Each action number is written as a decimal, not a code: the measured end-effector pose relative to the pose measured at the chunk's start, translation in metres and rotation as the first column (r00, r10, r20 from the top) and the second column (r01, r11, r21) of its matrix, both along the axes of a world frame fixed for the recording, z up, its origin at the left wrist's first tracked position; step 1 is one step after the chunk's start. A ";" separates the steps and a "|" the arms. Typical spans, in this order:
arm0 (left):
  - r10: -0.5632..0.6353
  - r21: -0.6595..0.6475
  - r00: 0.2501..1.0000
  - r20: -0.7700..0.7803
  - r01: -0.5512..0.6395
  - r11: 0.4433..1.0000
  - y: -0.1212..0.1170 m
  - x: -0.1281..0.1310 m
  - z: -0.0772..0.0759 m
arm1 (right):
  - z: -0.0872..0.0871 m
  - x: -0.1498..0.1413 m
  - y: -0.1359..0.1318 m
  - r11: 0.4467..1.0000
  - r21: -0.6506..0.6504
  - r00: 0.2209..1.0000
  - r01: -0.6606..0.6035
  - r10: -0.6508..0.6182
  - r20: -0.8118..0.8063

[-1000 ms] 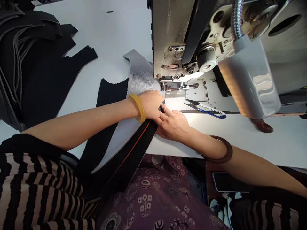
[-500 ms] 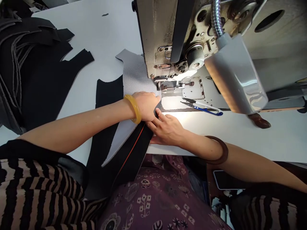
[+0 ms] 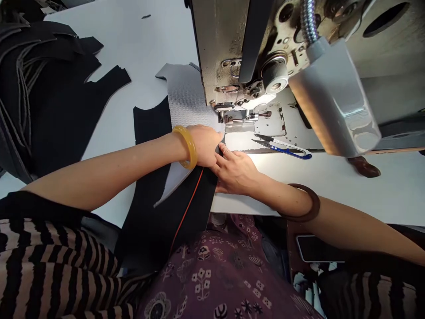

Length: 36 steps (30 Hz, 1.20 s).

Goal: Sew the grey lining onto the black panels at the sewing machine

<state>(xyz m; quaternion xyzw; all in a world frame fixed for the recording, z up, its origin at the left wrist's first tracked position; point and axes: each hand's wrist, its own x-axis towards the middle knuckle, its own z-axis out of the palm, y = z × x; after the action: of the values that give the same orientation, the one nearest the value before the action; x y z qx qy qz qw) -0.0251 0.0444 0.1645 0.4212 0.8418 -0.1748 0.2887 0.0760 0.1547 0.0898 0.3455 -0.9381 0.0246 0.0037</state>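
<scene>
A grey mesh-textured fabric piece [image 3: 186, 91] lies over a black fabric piece [image 3: 166, 217] with an orange-red line along it. Both run up to the presser foot [image 3: 222, 116] of a sewing machine [image 3: 219, 48]. My left hand [image 3: 204, 144], with a yellow bangle at the wrist, is closed on the grey piece just in front of the foot; its fingertips are mostly hidden. Close beside it, my right hand [image 3: 237, 173] grips the layered edge of the black piece, thumb on top. The black piece hangs over the table edge toward my lap.
Blue-handled thread snips [image 3: 287, 150] lie right of the foot. A grey lamp [image 3: 335, 97] hangs over the machine bed. Black fabric pieces [image 3: 63, 102] are stacked on the left of the white table [image 3: 133, 40]. A phone [image 3: 318, 249] lies below the table edge at right.
Both hands and the fabric have shifted slightly up and right in view, as has the machine. The grey tail and the orange-red line have swung a little to the right.
</scene>
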 end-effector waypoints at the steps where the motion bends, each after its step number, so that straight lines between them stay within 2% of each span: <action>1: 0.005 -0.004 1.000 0.018 -0.005 1.000 0.001 0.000 0.000 | 0.001 0.001 -0.001 1.000 0.009 1.000 -0.006 0.006 0.007; 5: 0.015 -0.030 0.998 0.062 -0.013 0.999 0.004 0.001 0.004 | 0.001 0.004 -0.003 0.998 0.002 0.998 -0.055 0.055 0.042; 9: 0.007 0.007 0.997 0.072 -0.007 1.000 0.004 0.003 0.006 | -0.001 0.002 0.000 1.000 -0.009 0.998 -0.019 0.019 0.052; 12: -0.009 0.010 0.998 0.067 0.008 1.000 0.004 0.001 0.006 | -0.002 0.000 0.001 1.000 -0.006 0.999 0.005 -0.005 0.031; 17: 0.015 -0.016 0.998 0.068 -0.014 1.000 0.004 0.000 0.006 | -0.003 0.009 -0.002 0.996 0.004 0.995 -0.088 0.088 -0.038; 22: 0.022 0.047 0.996 0.090 -0.026 0.999 0.003 -0.001 0.005 | -0.005 0.009 -0.002 0.997 -0.036 0.996 -0.075 0.073 -0.046; 24: 0.033 0.061 0.994 0.104 -0.040 0.997 0.002 -0.002 0.004 | -0.006 0.011 -0.001 0.991 -0.064 0.991 -0.119 0.114 -0.072; 27: 0.082 0.063 0.990 0.113 -0.090 0.994 0.001 -0.004 0.002 | -0.009 0.016 -0.002 0.961 -0.095 0.959 -0.259 0.243 -0.147; 29: 0.106 0.072 0.988 0.112 -0.115 0.991 0.002 -0.004 0.002 | -0.011 0.019 -0.002 0.950 -0.097 0.944 -0.296 0.276 -0.178; 36: 0.117 0.106 0.990 0.075 -0.125 0.987 0.004 -0.002 0.004 | -0.016 0.011 0.001 0.966 -0.134 0.962 -0.221 0.193 -0.192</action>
<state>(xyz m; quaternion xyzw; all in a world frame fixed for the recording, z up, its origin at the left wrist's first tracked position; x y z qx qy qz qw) -0.0266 0.0481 0.1686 0.3904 0.8639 -0.0956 0.3035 0.0875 0.1557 0.0737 0.4413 -0.8879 0.0664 0.1114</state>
